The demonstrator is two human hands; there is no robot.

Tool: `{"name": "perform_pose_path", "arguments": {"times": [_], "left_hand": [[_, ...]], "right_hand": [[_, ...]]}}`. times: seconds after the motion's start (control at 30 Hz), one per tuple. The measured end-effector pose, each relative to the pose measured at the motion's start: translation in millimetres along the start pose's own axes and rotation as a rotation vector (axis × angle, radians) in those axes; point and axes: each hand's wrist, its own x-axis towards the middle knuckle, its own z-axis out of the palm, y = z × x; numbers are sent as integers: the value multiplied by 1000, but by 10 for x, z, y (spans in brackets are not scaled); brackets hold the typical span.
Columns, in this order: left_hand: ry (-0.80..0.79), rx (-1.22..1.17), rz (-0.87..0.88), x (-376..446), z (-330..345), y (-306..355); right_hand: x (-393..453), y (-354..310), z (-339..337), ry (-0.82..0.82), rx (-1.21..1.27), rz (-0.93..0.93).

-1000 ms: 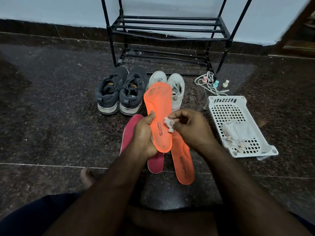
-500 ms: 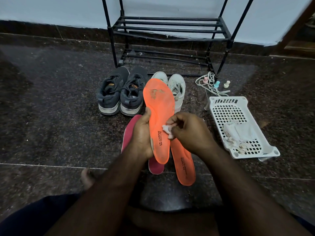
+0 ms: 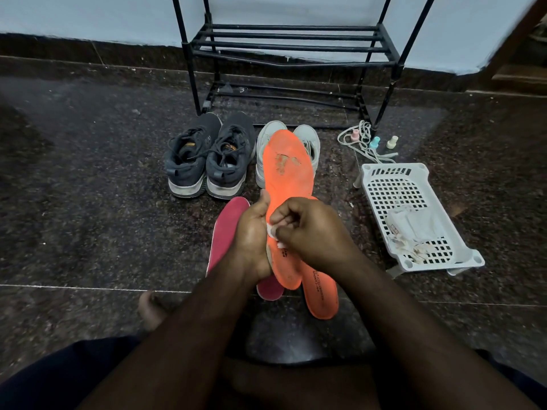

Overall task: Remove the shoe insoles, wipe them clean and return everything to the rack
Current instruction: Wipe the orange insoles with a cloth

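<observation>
My left hand (image 3: 253, 238) grips an orange insole (image 3: 288, 176) by its left edge and holds it up, toe pointing away. The insole's toe area shows a worn, scuffed patch. My right hand (image 3: 310, 232) pinches a small white wipe (image 3: 273, 232) against the insole's middle. A second orange insole (image 3: 321, 294) and a pink insole (image 3: 226, 232) lie on the floor under my hands. Dark grey sneakers (image 3: 207, 156) and white sneakers (image 3: 307, 137), partly hidden by the raised insole, stand in front of the black rack (image 3: 291, 48).
A white perforated plastic basket (image 3: 393, 184) with crumpled wipes and a packet lies on the floor at the right. A coiled cord and small pastel bottles (image 3: 374, 142) sit by the rack's right leg. My bare foot (image 3: 151, 309) rests on the dark stone floor.
My right hand has slid the wipe leftward across the insole's middle, toward my left hand's thumb. The insole has tilted a little more upright.
</observation>
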Motion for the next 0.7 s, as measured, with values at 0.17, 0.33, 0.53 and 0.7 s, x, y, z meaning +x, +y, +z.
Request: {"name": "perform_pose_path", "arguments": {"times": [0.17, 0.33, 0.53, 0.7], "left_hand": [[-39, 37, 10, -57, 34, -30], [35, 30, -16, -34, -7, 8], [5, 41, -22, -58, 24, -31], [61, 41, -18, -31, -19, -34]], "right_hand": [[86, 73, 47, 220, -109, -79], [13, 79, 87, 6, -46, -19], [46, 84, 61, 212, -37, -72], [6, 90, 73, -26, -79, -20]]}}
